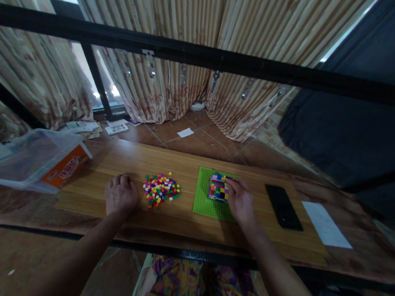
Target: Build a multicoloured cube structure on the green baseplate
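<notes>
A small block structure [218, 188] of many-coloured toy bricks stands on a green studded baseplate [202, 204]. My right hand [241, 200] is at its right side, thumb and fingers pinched together at its upper right edge. Whatever the fingertips hold is too small and covered to make out. My left hand [121, 193] rests on the wooden tabletop, fingers curled under in a loose fist, with nothing visible in it. Just right of it, apart from the hand, lies a loose pile of small coloured bricks [161, 189].
A clear plastic box [26, 155] with an orange label stands at the left end of the wooden tabletop [123, 152]. Right of the baseplate lie a black phone [283, 207] and a white paper [326, 224]. A dark metal bar [190, 51] crosses beyond the table.
</notes>
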{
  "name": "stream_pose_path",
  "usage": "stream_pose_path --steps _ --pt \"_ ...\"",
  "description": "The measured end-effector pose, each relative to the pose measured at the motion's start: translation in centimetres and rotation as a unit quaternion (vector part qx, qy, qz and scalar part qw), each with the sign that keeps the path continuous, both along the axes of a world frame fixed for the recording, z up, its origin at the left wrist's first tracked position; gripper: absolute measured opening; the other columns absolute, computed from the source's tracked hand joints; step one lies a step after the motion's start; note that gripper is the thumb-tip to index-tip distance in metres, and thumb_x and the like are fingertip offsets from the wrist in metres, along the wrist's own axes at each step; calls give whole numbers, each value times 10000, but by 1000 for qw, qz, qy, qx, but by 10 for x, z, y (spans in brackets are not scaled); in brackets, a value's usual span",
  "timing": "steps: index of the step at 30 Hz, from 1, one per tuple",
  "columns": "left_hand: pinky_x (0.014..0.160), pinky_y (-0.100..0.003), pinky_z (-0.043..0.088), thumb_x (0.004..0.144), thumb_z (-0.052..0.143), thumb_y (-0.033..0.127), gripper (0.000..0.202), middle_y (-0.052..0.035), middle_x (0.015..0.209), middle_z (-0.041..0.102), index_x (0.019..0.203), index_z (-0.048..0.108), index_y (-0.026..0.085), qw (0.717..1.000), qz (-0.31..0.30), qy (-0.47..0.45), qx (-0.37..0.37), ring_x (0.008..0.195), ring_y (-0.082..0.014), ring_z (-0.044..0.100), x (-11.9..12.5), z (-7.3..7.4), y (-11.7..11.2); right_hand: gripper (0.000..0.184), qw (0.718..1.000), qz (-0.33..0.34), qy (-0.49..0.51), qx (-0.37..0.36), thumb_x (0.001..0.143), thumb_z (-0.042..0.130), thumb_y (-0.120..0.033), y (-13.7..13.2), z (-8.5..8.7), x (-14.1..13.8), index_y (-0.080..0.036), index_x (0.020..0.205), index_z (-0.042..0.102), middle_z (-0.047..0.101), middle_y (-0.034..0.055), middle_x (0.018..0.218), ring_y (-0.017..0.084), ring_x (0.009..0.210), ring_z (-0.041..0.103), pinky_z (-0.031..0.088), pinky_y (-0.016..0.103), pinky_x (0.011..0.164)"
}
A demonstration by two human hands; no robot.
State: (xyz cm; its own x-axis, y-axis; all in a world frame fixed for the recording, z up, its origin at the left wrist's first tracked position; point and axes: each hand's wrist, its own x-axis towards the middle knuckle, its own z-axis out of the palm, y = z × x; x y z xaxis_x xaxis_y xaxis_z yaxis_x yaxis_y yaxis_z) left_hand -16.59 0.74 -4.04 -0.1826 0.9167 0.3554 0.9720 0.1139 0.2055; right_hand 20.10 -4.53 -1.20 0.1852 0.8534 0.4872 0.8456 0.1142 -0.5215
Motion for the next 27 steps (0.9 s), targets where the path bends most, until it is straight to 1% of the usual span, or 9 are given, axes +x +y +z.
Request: stream_pose_path --steps 3,6,8,10,12,14,17,22,27 --pt "965 -476 404 889 359 288 384 -209 1131 619 1093 614 85 1000 2 -9 -1 1071 -338 547 0 0 0 337 997 -37 39 47 951 411 -294 -15 7 -6 -185 1125 678 690 115 1055 229 965 638 517 415 894" --pt "968 -474 403 889 367 276 372 -205 1131 619 1092 618 92 1000 1 -14 3 1089 -338 541 0 -2 1 273 991 -43 94 84 953 457 -298 -38 10 -30 -191 1060 685 702 100 991 215 916 654 532 374 837" --pt "955 -470 408 894 367 271 368 -205 1128 620 1094 619 93 1000 3 -15 1 1093 -338 540 0 -3 1 231 990 5 120 74 951 483 -278 -54 8 -55 -199 1009 691 703 89 978 201 924 662 529 341 835" --pt "942 -466 413 904 370 277 367 -200 1136 621 1106 618 96 1000 3 -14 0 1080 -335 544 0 -3 0 221 989 73 128 31 951 479 -243 -67 1 -82 -213 1007 690 708 73 969 185 908 668 524 321 841" --pt "937 -463 414 902 387 268 352 -196 1145 620 1110 617 102 1000 7 -12 -5 1076 -334 541 1 -3 -1 223 984 112 138 -13 947 474 -224 -73 -7 -108 -224 989 692 710 63 952 181 892 669 521 311 830" --pt "939 -455 412 902 394 260 341 -191 1141 622 1104 619 101 1000 11 -7 -10 1074 -332 539 2 -2 -2 219 979 129 148 -50 938 477 -218 -71 -15 -127 -230 966 693 707 55 927 183 875 664 518 306 816" --pt "945 -444 408 904 399 253 328 -184 1134 623 1094 620 102 1000 15 -3 -12 1074 -327 537 2 -3 -3 217 977 139 143 -76 929 482 -216 -56 -24 -143 -227 945 698 694 53 913 188 873 648 503 306 821" --pt "948 -446 406 905 412 253 321 -189 1155 616 1097 618 98 1000 16 -11 -10 1086 -330 532 1 -5 -2 226 982 146 76 -93 928 492 -213 -25 -27 -154 -226 974 712 658 58 918 196 897 616 465 295 827" --pt "945 -441 412 910 409 243 315 -178 1140 624 1095 619 99 1000 14 -6 -14 1078 -323 539 2 -3 -2 176 984 126 4 -122 919 537 -210 -11 -28 -160 -224 925 712 634 63 967 211 933 593 442 295 814"
